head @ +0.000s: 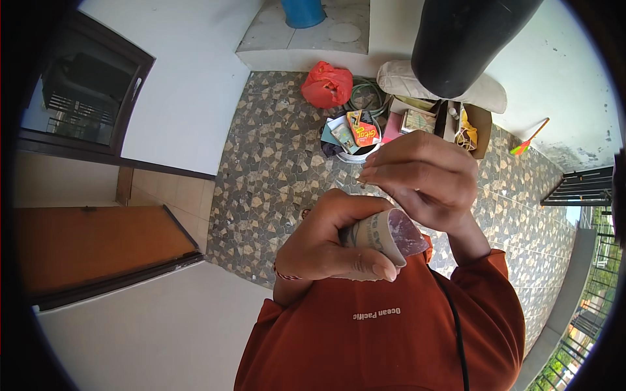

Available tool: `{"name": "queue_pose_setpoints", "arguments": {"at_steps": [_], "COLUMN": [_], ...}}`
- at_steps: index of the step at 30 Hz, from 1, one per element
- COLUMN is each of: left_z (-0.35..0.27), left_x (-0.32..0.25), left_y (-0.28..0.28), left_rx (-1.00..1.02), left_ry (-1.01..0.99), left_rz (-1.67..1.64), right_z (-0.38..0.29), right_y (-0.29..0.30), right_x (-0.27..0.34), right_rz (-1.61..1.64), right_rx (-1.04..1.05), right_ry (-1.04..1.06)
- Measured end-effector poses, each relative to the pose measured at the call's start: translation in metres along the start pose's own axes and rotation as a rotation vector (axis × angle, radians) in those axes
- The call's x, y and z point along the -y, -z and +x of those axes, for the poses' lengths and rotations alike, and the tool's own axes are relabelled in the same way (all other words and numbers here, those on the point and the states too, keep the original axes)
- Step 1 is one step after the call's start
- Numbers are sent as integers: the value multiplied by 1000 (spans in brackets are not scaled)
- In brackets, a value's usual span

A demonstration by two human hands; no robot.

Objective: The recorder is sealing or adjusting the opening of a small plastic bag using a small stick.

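My left hand (313,239), with a thin band at its wrist, grips a curled sheet of sandpaper (407,233) in front of the red-brown shirt. The sheet's pale backing bears printed writing and faces outward; its purplish abrasive side shows white dust at the right end. Just above and to the right, my right hand (430,178) is bent with its fingertips together. A small, thin brownish piece (362,182) is pinched between those fingertips; what it is cannot be told. The two hands are close, and the right one partly covers the floor and boxes behind.
Beyond the hands, a white bucket (359,156) holds books beside a red plastic bag (327,85), a green hose (367,90) and a cardboard box (481,127). A large black rounded object (455,54) juts in from above. An orange-brown door panel (98,244) is at left.
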State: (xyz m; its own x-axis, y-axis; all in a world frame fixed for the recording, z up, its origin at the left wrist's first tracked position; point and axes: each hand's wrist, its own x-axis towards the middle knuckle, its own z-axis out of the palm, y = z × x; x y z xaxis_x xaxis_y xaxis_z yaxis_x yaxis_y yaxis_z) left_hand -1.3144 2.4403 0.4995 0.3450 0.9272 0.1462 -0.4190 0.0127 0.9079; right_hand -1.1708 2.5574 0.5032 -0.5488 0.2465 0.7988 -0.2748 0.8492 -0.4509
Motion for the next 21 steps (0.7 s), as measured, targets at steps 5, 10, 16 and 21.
{"name": "queue_pose_setpoints", "arguments": {"at_steps": [5, 10, 16, 21], "left_z": [0, -1, 0, -3], "left_x": [-1, 1, 1, 1], "left_y": [-3, -5, -6, -5], "left_rx": [-60, -87, -76, -119], "left_ry": [92, 31, 35, 46], "left_rz": [-53, -50, -19, -54], "right_z": [-4, -13, -16, -12], "right_y": [10, 9, 10, 11], "right_x": [10, 13, 12, 11], "right_rz": [146, 103, 23, -68], "right_rx": [-112, -68, -77, -81], "right_ry": [-107, -66, -5, 52]}}
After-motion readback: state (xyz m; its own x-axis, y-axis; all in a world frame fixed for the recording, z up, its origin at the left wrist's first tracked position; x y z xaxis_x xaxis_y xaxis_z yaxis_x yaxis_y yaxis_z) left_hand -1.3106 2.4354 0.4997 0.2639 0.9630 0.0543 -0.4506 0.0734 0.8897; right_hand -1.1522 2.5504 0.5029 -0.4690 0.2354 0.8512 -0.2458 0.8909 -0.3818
